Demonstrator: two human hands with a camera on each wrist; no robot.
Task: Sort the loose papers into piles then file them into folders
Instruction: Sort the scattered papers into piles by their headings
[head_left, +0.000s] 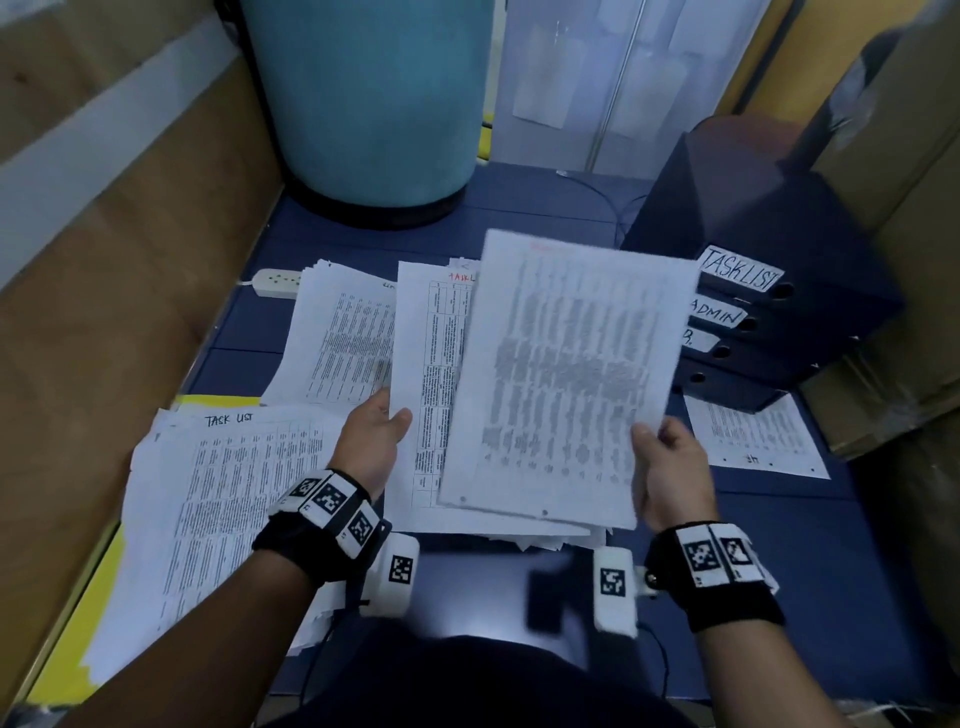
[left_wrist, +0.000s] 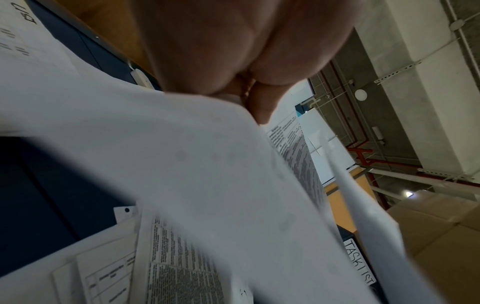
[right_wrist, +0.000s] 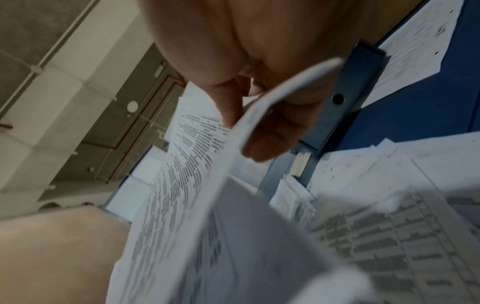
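Blue floor mats (head_left: 545, 202) hemmed by cardboard walls, a teal drum (head_left: 374, 98) at back: head view has a person's left hand (head_left: 371, 441) pinching the near-left edge of a raised bundle of printed papers (head_left: 426, 395), thumb on top, while the right hand (head_left: 670, 473) grips the near-right corner of a single sheet (head_left: 566, 374) lifted above it, text blurred. Left of the hands, a pile headed "TASK LIST" (head_left: 218, 509) lies on a yellow folder (head_left: 218, 401); another pile (head_left: 348, 332) sits beyond, w/ a white power strip (head_left: 275, 281) behind. At right, four dark blue binders (head_left: 779, 260) lie stacked, spines labelled "TASKLIST", "ADMIN" & one partly hidden label; a lone sheet w/ punched holes (head_left: 753, 436) lies just in front of them

Left wrist view: fingers (left_wrist: 262, 102) curled under the bundle's edge (left_wrist: 194, 154), more printed pages (left_wrist: 179, 267) beneath on the mat, the "TASKLIST" spine label (left_wrist: 359, 265) at lower right, ceiling pipes above

Right wrist view: fingers (right_wrist: 267, 135) curled round the lifted sheet's edge (right_wrist: 262, 109), thumb opposite; a binder spine w/ round hole (right_wrist: 337, 98) behind, printed tables (right_wrist: 389, 236) spread below at right; much of the sheet is blurred
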